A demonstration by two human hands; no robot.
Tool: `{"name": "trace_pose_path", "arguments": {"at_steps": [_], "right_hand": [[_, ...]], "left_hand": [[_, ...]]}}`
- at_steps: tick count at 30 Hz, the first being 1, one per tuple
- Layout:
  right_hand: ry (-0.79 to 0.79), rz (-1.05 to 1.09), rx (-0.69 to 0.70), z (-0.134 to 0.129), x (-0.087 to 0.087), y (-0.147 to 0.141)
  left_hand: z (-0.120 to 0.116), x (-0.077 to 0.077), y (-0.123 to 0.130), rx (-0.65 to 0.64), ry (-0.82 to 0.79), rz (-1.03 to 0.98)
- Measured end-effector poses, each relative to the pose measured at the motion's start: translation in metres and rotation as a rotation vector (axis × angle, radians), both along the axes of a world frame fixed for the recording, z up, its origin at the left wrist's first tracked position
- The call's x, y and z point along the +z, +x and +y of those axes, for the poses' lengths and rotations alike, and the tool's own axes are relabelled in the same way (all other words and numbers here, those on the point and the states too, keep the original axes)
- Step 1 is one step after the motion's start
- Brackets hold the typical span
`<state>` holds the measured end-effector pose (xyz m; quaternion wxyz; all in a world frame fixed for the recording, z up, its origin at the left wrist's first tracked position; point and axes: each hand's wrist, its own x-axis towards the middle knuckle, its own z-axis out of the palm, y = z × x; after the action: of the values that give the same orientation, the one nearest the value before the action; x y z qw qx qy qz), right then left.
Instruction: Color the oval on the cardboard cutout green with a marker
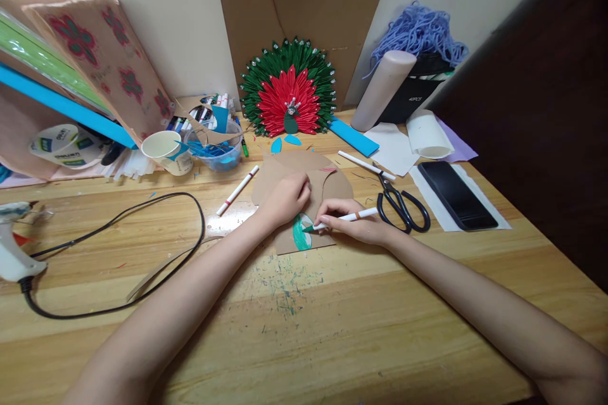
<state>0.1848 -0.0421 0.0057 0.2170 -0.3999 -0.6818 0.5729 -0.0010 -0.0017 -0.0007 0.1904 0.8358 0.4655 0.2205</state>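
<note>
"Where's the marker (360, 215)?"

"Over the near part of the cardboard (287, 168), pinched in the fingers of the right hand (354, 229). Its green tip pokes out to their left, at the partly green oval (300, 233)."

"And the left hand (289, 195)?"

"Fingers curled on the cardboard, just beyond the oval. Can't tell if they grip anything."

"Scissors (388, 188)?"

"On the bench (294, 348), right of the cardboard."
</note>
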Motion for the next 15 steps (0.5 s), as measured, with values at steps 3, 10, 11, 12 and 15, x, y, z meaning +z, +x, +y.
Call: {"name": "trace_pose_path", "arguments": {"at_steps": [3, 10, 11, 12, 15], "right_hand": [[-0.005, -0.009, 0.021, -0.0003, 0.0009, 0.0004], [-0.029, 0.056, -0.040, 0.0000, -0.0059, -0.0001], [-0.028, 0.066, -0.051, 0.0002, -0.0064, -0.0003], [-0.029, 0.075, -0.057, 0.0005, -0.0065, -0.0004], [-0.021, 0.071, -0.036, 0.0006, -0.0047, 0.0001]], "left_hand": [[0.0001, -0.0007, -0.0005, -0.002, -0.006, -0.007], [0.0004, -0.0006, -0.0001, -0.003, 0.003, -0.004], [0.0004, -0.0005, -0.0001, -0.002, 0.004, -0.001], [0.0004, -0.0005, 0.0000, 0.000, 0.005, 0.000], [0.0003, -0.0012, -0.0003, 0.001, 0.006, 0.001]]}}
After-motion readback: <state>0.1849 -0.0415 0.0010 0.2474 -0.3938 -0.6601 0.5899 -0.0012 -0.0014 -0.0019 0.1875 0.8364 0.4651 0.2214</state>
